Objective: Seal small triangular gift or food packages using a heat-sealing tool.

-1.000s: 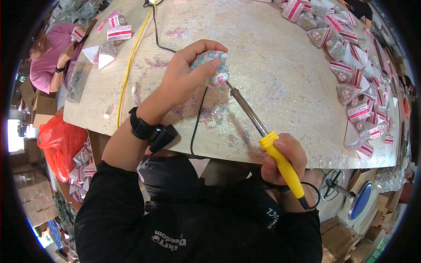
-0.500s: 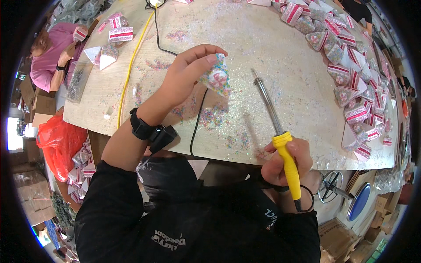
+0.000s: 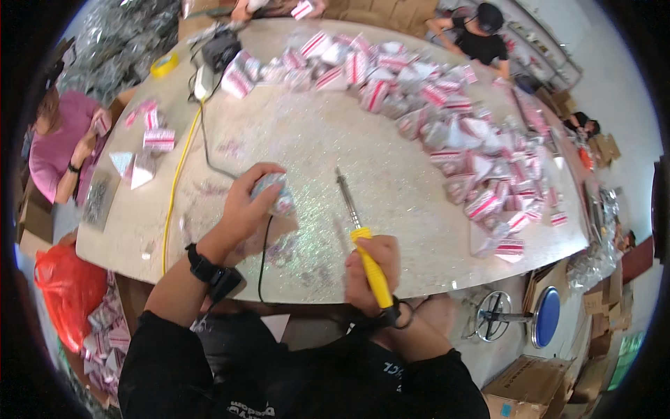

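Observation:
My left hand (image 3: pixel 246 204) pinches a small glittery ornament (image 3: pixel 280 198) shaped like a cake slice, held over the table's near half. Its near side is blurred, and the fingers cover part of it. To the right, my right hand (image 3: pixel 375 271) is wrapped around the yellow handle of a soldering iron (image 3: pixel 361 236). The iron's bare metal tip points up and away from me, apart from the ornament. A dark cord (image 3: pixel 264 258) runs down the table below my left hand.
Many pink-and-white cake-slice ornaments (image 3: pixel 453 150) are heaped along the table's far and right sides. A yellow cable (image 3: pixel 178 181) crosses the left side to a white power strip (image 3: pixel 203 82). Co-workers sit around the table (image 3: pixel 412 244); a blue stool (image 3: pixel 549 316) stands at right.
The view has tipped up and shows more of the far table. The ornament has turned in my left hand, so its swirl decoration is less plain. My right hand now wraps the handle from another side.

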Tool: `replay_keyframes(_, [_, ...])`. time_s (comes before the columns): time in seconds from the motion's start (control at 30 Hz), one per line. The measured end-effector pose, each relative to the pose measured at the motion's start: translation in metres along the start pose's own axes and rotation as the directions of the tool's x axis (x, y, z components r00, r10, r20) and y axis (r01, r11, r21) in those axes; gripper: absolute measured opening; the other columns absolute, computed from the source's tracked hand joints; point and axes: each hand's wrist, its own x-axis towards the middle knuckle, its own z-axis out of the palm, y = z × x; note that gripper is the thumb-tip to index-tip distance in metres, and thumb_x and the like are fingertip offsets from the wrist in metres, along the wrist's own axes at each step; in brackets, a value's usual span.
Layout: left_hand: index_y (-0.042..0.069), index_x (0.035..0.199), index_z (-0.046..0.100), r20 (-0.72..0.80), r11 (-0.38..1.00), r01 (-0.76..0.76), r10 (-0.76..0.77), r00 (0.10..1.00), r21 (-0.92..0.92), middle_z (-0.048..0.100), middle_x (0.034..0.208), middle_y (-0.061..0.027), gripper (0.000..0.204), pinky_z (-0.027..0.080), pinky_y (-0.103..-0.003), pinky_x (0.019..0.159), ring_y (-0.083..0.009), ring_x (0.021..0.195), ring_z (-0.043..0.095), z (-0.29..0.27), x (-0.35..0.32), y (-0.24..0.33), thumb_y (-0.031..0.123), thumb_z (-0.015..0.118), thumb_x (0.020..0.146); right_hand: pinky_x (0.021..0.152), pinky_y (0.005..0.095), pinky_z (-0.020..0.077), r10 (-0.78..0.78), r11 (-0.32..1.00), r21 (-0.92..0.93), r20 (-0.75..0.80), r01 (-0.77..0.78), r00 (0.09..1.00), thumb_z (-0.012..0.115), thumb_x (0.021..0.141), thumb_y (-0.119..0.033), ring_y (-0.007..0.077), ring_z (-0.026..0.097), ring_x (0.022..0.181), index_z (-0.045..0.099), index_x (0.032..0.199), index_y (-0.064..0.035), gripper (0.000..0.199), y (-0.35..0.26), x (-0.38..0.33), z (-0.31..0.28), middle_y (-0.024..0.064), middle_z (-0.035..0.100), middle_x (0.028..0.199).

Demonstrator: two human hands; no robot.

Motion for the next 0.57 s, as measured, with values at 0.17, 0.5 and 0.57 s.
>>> replay_keyframes(0.17, [0.002, 0.119, 0.060, -0.274, 0.995, 0.010, -0.037, 0.961, -0.098, 0.061, 0.109, -0.0056, 0.032, 0.044, -0.030, 0.091, -0.0140, 0.102, 0.055, -0.016, -0.010, 0.024, 0.017, 0.062, 0.090, 0.070, 0.0340, 0.0512, -0.037, 0.998, -0.057, -0.115, 0.031, 0.993, 0.062, 0.085, 0.007, 0.0226, 0.059, 0.075, 0.064, 0.115, -0.0043, 0.032, -0.004, -0.002, -0.012, 0.0129, 0.060, 0.088])
replay_keyframes(0.5, [-0.005, 0.131, 0.051, -0.447, 0.430, 0.203, 0.602, 0.661, 0.880, 0.054, 0.133, -0.0213, 0.048, 0.038, -0.047, 0.107, -0.0352, 0.123, 0.051, -0.286, -0.228, 0.046, 0.007, 0.067, 0.087, 0.065, 0.0263, 0.0462, -0.149, 0.741, -0.641, -0.447, -0.200, 0.882, 0.052, 0.098, -0.004, 0.0129, 0.052, 0.074, 0.057, 0.124, 0.0007, 0.026, 0.015, -0.085, -0.186, 0.0088, 0.059, 0.101])
replay_keyframes(0.57, [-0.004, 0.135, 0.049, -0.468, 0.272, 0.399, 0.681, 0.563, 0.876, 0.053, 0.134, -0.0210, 0.052, 0.037, -0.048, 0.108, -0.0354, 0.124, 0.051, -0.348, -0.298, 0.023, 0.011, 0.070, 0.089, 0.070, 0.0265, 0.0460, 0.281, 0.783, -0.220, -0.709, -0.582, 0.646, 0.058, 0.098, -0.009, 0.0133, 0.052, 0.079, 0.055, 0.128, -0.0003, 0.031, -0.021, -0.086, -0.186, 0.0078, 0.058, 0.105])
